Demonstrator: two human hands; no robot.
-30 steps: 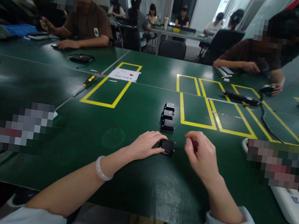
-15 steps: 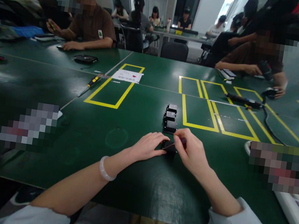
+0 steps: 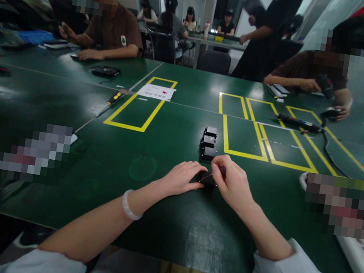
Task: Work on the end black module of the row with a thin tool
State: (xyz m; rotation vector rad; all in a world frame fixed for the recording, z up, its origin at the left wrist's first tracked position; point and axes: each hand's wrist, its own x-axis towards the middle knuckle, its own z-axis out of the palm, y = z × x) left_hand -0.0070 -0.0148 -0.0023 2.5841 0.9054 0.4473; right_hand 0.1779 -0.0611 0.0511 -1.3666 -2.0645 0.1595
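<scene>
A small black box-shaped part (image 3: 208, 180) lies on the green table (image 3: 162, 225) just in front of me. My left hand (image 3: 180, 178) rests on the table with its fingertips pressed against the part's left side, holding it. My right hand (image 3: 233, 184) pinches a small dark-handled screwdriver (image 3: 218, 171), its thin tip angled down onto the top of the part. A white bangle sits on my left wrist. Just beyond the held part, three more black parts (image 3: 209, 143) stand in a short row.
Yellow taped rectangles (image 3: 138, 107) mark the table ahead, with a white paper (image 3: 156, 91) and a yellow-handled screwdriver (image 3: 114, 97). A white power strip (image 3: 358, 258) lies at the right. Seated people work on the far side; one person stands at the back.
My right hand moved left from open table to the black part and set the screwdriver tip on it. My left hand stayed on the part. A person came into view standing at the back.
</scene>
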